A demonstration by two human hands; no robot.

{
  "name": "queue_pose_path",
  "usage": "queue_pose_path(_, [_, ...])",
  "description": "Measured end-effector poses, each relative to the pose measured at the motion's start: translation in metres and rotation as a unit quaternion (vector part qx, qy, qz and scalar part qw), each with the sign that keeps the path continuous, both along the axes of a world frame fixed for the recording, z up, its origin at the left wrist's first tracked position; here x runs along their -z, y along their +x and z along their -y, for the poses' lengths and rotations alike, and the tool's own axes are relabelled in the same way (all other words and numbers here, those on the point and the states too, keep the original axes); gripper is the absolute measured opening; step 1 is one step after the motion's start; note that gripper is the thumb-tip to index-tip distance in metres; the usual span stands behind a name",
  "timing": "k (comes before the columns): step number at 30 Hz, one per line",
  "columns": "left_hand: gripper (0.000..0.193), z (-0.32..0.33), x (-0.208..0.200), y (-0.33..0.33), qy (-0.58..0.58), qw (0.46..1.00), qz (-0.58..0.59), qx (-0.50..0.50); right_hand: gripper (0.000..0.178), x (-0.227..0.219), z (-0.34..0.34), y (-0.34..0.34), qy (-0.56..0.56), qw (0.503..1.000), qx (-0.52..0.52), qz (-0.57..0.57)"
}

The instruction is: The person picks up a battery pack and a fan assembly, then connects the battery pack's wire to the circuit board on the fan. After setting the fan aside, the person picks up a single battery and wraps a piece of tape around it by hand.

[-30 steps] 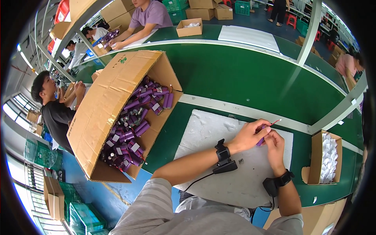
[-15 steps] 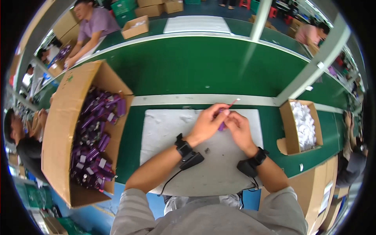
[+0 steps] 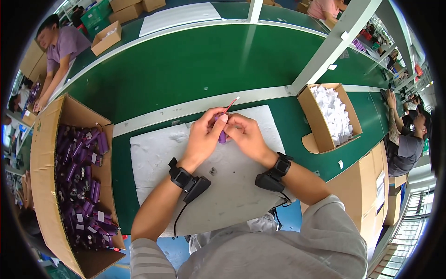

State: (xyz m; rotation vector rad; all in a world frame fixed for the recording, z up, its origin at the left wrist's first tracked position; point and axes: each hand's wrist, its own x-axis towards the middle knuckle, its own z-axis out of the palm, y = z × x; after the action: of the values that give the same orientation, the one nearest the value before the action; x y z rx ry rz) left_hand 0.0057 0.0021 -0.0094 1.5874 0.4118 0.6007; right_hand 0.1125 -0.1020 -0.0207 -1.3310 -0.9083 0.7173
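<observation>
A small purple wrapped battery pack (image 3: pixel 222 137) is held up over the white foam mat. Its thin red lead (image 3: pixel 232 103), tipped with a white plug, sticks out above the fingers. My left hand (image 3: pixel 200 142) is closed around the pack, thumb on its upper part. From the other side, the fingers of my right hand (image 3: pixel 251 138) are bent and pressed against the same pack; the exact contact of the fingertips is partly hidden. Black straps with a small box sit on both wrists.
A large carton (image 3: pixel 44 186) of purple battery packs stands at the left. On the right, a smaller box (image 3: pixel 310 119) contains white paper-like pieces. The foam mat (image 3: pixel 158 153) lies on the green bench (image 3: pixel 186 69), with a small grey bit on it. Co-workers sit around.
The head view has swung to the right, so the bench and boxes sit further left in the picture. Both hands stay together at the battery pack, with little change in grip.
</observation>
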Motion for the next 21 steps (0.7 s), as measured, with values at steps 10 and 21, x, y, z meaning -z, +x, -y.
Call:
queue_pose_path(10, [0.031,0.0005,-0.0033,0.0007,-0.015,1.0,-0.014,0.017,0.014,0.0003,0.0016,0.0034,0.001,1.0,0.002,0.006])
queue_pose_path(21, [0.029,0.0004,-0.0045,0.0002,-0.029,0.999,-0.014,0.028,0.01,-0.0031,0.0018,0.0039,-0.01,1.0,-0.029,-0.003])
